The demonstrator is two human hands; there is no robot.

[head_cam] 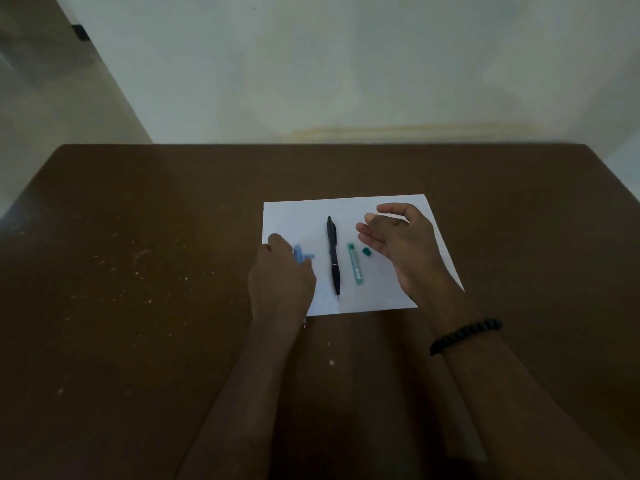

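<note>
A white sheet of paper (391, 292) lies on the brown table (138, 237). On the sheet, a dark mechanical pencil (333, 254) lies lengthwise with its tip toward me. To its right are a slim green lead case (355, 263) and a small green cap (366, 251). My left hand (280, 278) rests at the sheet's left edge, and its fingers curl round a light blue plastic piece (302, 255) with a disc and a stub. My right hand (398, 244) hovers above the sheet's right half, palm turned left. Its thumb and forefinger tips meet on something very thin, seemingly a pencil lead (376, 213).
The table's far edge meets a pale wall (346, 81). Pale specks are scattered over the table's left part. A black bead bracelet (464, 336) is on my right wrist.
</note>
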